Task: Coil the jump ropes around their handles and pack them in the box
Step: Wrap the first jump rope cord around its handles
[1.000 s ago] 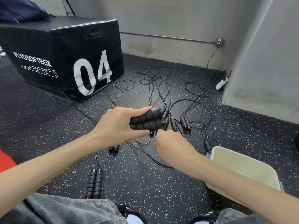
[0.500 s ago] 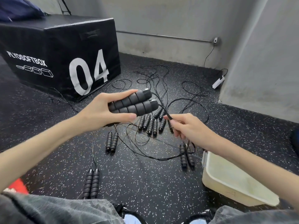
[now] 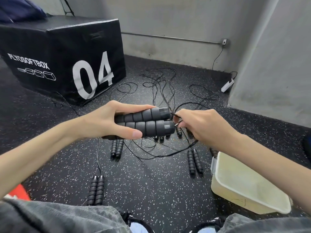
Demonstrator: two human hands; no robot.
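Jump rope handles (image 3: 146, 122) gripped side by side by left hand (image 3: 107, 121), cord (image 3: 174, 115) pinched at handle ends by right hand (image 3: 205, 126) fingers, box (image 3: 249, 197) open at right, bare floor (image 3: 151, 185) between.

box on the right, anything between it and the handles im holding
Nothing solid. The handles are held in the air in the left hand, the box sits open, lower right; only the right hand pinching the rope lies between.

Left hand (image 3: 107, 122) at frame centre grips with thumb below and fingers above; right hand (image 3: 202, 126), just right of it, pinches with curled fingertips.
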